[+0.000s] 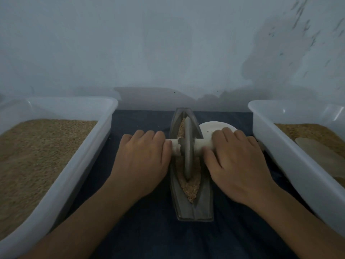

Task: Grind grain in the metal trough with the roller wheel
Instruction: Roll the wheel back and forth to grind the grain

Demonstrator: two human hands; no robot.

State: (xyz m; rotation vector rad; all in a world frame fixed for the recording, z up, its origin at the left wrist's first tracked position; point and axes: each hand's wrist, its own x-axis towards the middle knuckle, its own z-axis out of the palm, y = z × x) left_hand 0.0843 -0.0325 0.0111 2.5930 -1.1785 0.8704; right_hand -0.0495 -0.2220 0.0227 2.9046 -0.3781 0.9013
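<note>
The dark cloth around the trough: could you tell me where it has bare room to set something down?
Bare cloth lies nearest the person, between the forearms, below the trough. Crowded: both hands flank the trough, and a white dish sits beside the right tub.

Trough [194, 206] lies between two tubs [61, 176] [291, 161].

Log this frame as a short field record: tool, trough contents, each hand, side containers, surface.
tool: roller wheel standing on edge in the metal trough, about midway along it
handle: pale axle through the wheel, one end under each hand
trough contents: grain along the groove, before and behind the wheel
left hand: on left handle end, fingers curled over it
right hand: on right handle end, fingers curled over it
left tub: white, holds grain
right tub: white, holds grain
white dish: beside trough, partly hidden
surface: dark cloth
</note>
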